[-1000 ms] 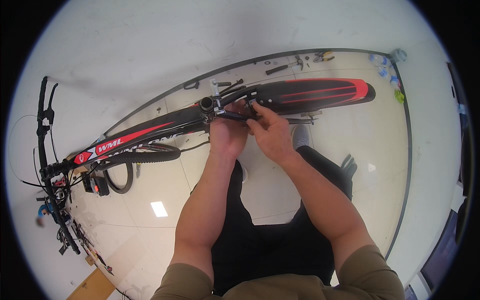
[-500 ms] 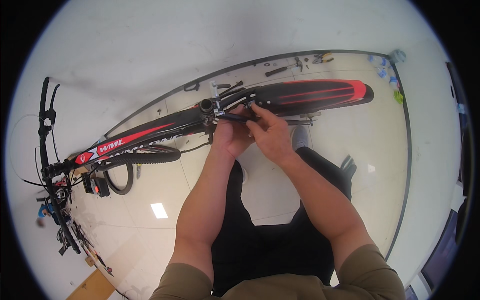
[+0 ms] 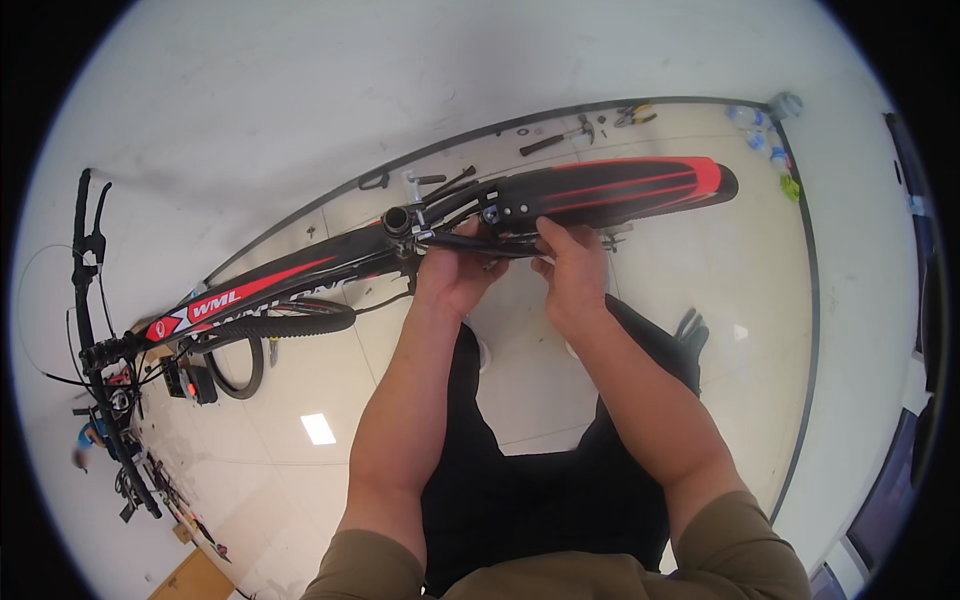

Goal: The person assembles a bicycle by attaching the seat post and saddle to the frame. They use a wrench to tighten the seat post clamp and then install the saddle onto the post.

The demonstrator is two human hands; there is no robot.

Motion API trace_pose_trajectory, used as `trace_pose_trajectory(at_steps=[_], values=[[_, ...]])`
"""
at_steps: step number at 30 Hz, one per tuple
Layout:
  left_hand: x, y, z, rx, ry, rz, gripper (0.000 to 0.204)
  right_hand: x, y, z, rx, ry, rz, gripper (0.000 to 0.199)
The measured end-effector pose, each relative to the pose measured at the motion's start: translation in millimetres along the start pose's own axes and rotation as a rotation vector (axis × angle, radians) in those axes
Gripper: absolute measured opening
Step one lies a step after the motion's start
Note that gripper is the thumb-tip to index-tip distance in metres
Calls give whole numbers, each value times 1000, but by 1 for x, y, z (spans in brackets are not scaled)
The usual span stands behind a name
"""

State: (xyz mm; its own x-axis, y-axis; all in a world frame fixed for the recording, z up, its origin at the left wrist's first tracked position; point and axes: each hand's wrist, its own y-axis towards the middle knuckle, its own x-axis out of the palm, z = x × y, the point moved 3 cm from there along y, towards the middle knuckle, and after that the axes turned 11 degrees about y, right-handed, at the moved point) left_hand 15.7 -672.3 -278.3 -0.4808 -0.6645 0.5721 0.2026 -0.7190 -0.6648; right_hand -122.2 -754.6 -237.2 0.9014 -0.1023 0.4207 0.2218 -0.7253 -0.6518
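Observation:
A black bicycle with red trim stretches across the view, its frame (image 3: 270,272) running from the handlebar at left to a black-and-red rear mudguard (image 3: 640,188) at right. My left hand (image 3: 458,278) is closed around the frame's rear tubes just behind the open seat tube (image 3: 397,221); some of its fingers are hidden by them. At the near edge of the mudguard's front end, my right hand (image 3: 578,268) has its thumb against the side and its other fingers curled below. A small bracket (image 3: 490,215) with bolts shows at the mudguard's front end.
Beyond the bicycle, a hammer (image 3: 558,137) and pliers (image 3: 635,116) lie on the floor along the wall. Plastic bottles (image 3: 750,118) stand in the far right corner. A loose tyre (image 3: 238,370) and a toolbox (image 3: 192,380) are at left, below the frame.
My right hand has moved right and slightly down from the bracket to the mudguard's near edge, uncovering the bolts. My left hand stays at the rear tubes. The view has shifted slightly.

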Motion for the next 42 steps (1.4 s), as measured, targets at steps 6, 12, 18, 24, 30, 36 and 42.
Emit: trace_pose_trajectory(at_steps=[6,12,18,24,30,36,42], values=[[0,0,1,-6,18,0,20,5,1,1,-154,-19,-77,36],[0,0,1,-11,-19,17,17,4,0,-6,-142,-69,-149,29],[0,1,1,-25,-22,2,15,6,-9,-6,-203,-54,-127,22],[4,1,1,-47,-122,-6,14,5,-19,-2,-317,-118,-188,25],[6,-3,5,-55,-114,-54,21,6,-13,0,-364,-87,-216,24],[5,-1,17,-95,-6,-137,19,7,-19,-8,-258,-248,-117,20],[5,-1,21,-54,63,-155,15,8,-18,-5,-292,-174,-149,19]])
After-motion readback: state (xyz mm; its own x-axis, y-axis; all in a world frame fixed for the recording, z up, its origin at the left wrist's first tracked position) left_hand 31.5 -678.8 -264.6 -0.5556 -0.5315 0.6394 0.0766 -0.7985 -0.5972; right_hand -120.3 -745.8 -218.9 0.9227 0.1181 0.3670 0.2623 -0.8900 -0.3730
